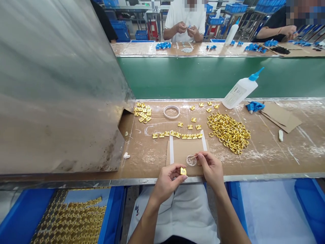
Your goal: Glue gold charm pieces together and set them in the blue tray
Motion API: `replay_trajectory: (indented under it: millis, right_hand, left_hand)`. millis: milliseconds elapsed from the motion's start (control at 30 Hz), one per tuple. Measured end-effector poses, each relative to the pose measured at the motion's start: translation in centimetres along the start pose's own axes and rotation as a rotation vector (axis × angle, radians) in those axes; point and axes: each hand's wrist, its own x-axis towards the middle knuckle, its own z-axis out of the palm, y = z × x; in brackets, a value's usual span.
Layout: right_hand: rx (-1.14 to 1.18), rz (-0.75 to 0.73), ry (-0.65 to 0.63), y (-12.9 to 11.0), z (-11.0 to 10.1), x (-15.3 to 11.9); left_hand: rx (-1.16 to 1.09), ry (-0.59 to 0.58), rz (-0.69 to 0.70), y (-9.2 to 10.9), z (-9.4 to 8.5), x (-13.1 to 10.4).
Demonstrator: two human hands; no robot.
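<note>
Between the thumb and fingers of my left hand (166, 181) is a small gold-coloured square piece (183, 171), held near the table's front edge. My right hand (212, 169) pinches a thin stick (195, 156), its tip over or in a small clear round dish (191, 162); contact is too small to make out. Under the dish lies a cardboard pad (181, 150) with white tape strips along its sides. A row of similar gold pieces (189, 136) runs along the pad's far edge, with several more scattered beyond. To the right is a heap of gold rings (228, 132).
A tall metal panel (58, 84) walls off the left. A white bottle with blue tip (240, 92) leans at the back, near a blue bundle (255, 106) and cardboard sheets (280, 117). Blue trays (106, 220) flank my lap. Co-workers (186, 20) sit opposite.
</note>
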Motion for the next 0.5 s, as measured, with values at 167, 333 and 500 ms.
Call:
replay_trajectory:
  millis: [167,333,500]
  right_hand:
    - [0.063,0.080,-0.030,-0.26,-0.22,0.43]
    - [0.123,0.098,-0.049,-0.32,-0.50,0.51]
    - [0.143,0.083,-0.023,-0.42,-0.69,0.53]
  left_hand:
    - [0.007,-0.005,-0.003,0.07,-0.03,-0.07]
    - [-0.002,-0.027,-0.020,0.15,-0.07,-0.09]
    - [0.013,0.004,-0.002,0.21,0.08,-0.14]
